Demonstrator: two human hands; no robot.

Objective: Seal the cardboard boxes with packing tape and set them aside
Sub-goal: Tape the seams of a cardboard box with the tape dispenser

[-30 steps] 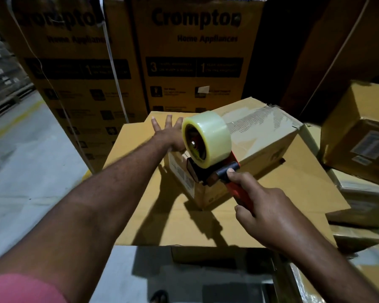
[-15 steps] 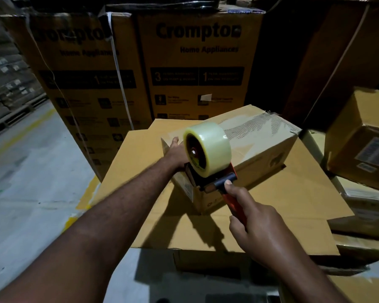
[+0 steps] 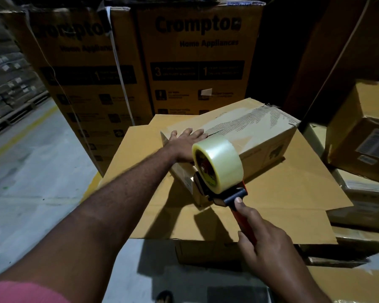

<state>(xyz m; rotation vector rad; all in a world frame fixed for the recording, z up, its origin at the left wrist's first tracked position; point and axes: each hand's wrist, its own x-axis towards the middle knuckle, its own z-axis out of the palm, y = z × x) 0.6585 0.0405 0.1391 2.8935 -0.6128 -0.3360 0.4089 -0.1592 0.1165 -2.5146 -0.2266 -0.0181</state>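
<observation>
Cardboard box (image 3: pixel 260 136), brown and oblong, lies at mid-view on a flat cardboard sheet (image 3: pixel 293 204), which itself rests on a lower carton (image 3: pixel 206 252) in shadow; glossy clear tape covers much of the box's top. At the far left, stacked sacks (image 3: pixel 4 79) sit on pallets beside a grey concrete floor (image 3: pixel 31 182) marked with a yellow line. A pink sleeve (image 3: pixel 20 291) shows at the bottom left corner. Behind the sheet stand two tall cartons printed "Crompton Home Appliances": the left one (image 3: pixel 85 73) has a white strap (image 3: pixel 118 68) running down it, and the right one (image 3: pixel 197 62) stands just beside it. The left hand (image 3: pixel 184 143) reaches forward and presses flat on the near left end of the box's top, fingers straight and spread, holding nothing. Just to its right, a tape dispenser (image 3: pixel 219 193) is set against the box's near end face, carrying a full roll of clear tape (image 3: pixel 219 165) upright on its hub; whether tape has stuck to the box there cannot be told. The right hand (image 3: pixel 265 248) grips the dispenser's red handle (image 3: pixel 243 221), fingers wrapped round it and one digit stretched forward onto the dark plate behind the roll. The two hands are apart, one at either side of the roll. A foot (image 3: pixel 164 296) shows at the bottom edge. At the right, more cartons (image 3: pixel 363 136) are stacked, some with white labels, the top one tilted and close beside the sheet's right edge.
</observation>
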